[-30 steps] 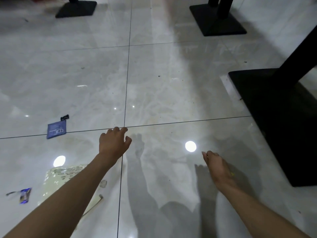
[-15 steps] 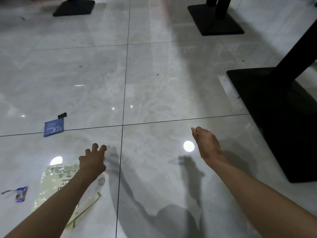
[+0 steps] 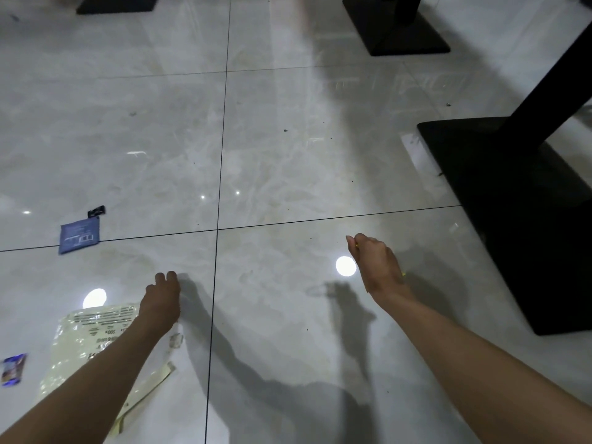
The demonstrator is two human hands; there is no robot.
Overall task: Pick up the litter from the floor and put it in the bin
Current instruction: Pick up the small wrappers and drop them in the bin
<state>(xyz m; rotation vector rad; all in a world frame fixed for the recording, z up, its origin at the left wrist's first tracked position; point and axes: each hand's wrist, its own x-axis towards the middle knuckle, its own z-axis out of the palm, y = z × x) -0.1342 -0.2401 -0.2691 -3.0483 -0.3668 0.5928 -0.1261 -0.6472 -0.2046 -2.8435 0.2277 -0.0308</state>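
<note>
Our fingers (image 3: pixel 166 277) on the left hand (image 3: pixel 161 301) hang loosely curled, holding nothing, just above the pale plastic bag (image 3: pixel 89 341) lying on the floor (image 3: pixel 288 174); our right hand (image 3: pixel 378 264) seems to pinch something small and yellow. We judge the pickup step underway: next, grasp the bag. No bin is visible.

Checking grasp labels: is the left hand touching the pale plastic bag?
Cannot tell. In the head view the left hand overlaps the pale plastic bag's top corner, but its fingers point away and any contact underneath is hidden.
</note>
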